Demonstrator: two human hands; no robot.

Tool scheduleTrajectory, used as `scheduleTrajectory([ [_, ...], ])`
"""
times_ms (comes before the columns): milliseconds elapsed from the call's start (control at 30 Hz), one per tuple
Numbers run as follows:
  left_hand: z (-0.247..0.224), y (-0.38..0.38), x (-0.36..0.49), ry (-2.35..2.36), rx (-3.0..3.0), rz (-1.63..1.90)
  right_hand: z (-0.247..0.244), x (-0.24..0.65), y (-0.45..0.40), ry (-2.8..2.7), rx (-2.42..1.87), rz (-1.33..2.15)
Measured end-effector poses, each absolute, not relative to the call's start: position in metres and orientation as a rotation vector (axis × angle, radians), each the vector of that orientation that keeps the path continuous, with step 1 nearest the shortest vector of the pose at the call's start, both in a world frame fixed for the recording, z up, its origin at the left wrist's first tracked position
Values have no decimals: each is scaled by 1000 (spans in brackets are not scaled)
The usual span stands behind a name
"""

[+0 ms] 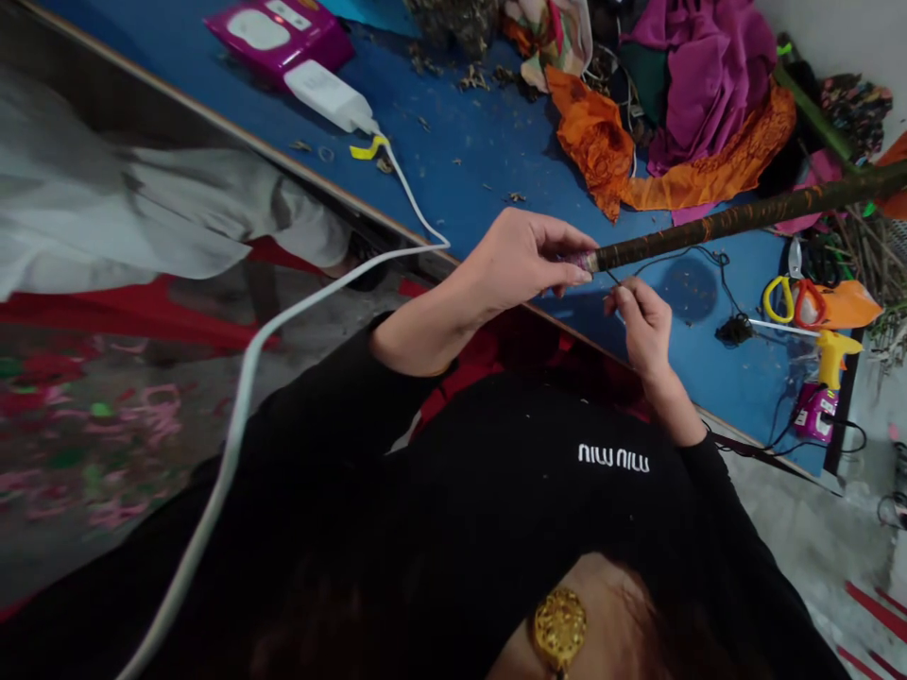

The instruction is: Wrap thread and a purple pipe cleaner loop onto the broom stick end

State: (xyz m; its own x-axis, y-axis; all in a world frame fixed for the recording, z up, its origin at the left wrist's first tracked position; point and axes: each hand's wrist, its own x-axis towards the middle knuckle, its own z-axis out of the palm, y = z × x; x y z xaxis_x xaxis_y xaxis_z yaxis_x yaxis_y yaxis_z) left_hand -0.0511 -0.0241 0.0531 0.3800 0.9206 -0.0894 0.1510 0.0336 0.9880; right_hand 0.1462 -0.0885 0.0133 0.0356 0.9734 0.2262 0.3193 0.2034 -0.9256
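Observation:
My left hand is closed round the near end of a long brown stick, which reaches up to the right across the table. A pale, purplish wrapping shows at the stick's end beside my fingertips. Just below that end, my right hand pinches a thin dark cord. The cord runs along under the stick over the tabletop, down to a small dark tangle on the right.
On the blue table lie orange cloth, magenta cloth, yellow-and-red-handled scissors and a yellow glue gun. A purple power socket holds a white plug; its white cable hangs past my left arm.

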Motion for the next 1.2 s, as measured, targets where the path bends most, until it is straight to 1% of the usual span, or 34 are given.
scheduleTrajectory([
  [67, 46, -23, -48, 1030, 1397, 786, 19, 149, -96, -1454, -1212, 660],
  [133, 37, -22, -42, 1015, 1373, 789, 20, 146, -99, -1411, -1093, 593],
  [233, 24, -22, -32, 1019, 1373, 779, 15, 135, -96, -1342, -1012, 713],
  [333, 16, -22, -26, 1044, 1343, 722, 9, 126, -96, -1205, -1106, 858],
  [467, 14, -22, -26, 1034, 1270, 618, 6, 125, -105, -1080, -1224, 854],
  [600, 14, -22, -25, 1049, 1273, 615, 3, 132, -113, -1141, -1205, 846],
  [833, 6, -21, -20, 1098, 1455, 635, 1, 128, -125, -1247, -1178, 765],
  [967, 6, -18, -20, 1109, 1485, 567, 7, 128, -127, -1335, -1232, 770],
  [1133, 8, -17, -21, 1091, 1590, 589, 22, 142, -112, -1390, -1046, 789],
  [1200, 9, -17, -21, 1078, 1600, 592, 29, 151, -106, -1421, -1079, 722],
])
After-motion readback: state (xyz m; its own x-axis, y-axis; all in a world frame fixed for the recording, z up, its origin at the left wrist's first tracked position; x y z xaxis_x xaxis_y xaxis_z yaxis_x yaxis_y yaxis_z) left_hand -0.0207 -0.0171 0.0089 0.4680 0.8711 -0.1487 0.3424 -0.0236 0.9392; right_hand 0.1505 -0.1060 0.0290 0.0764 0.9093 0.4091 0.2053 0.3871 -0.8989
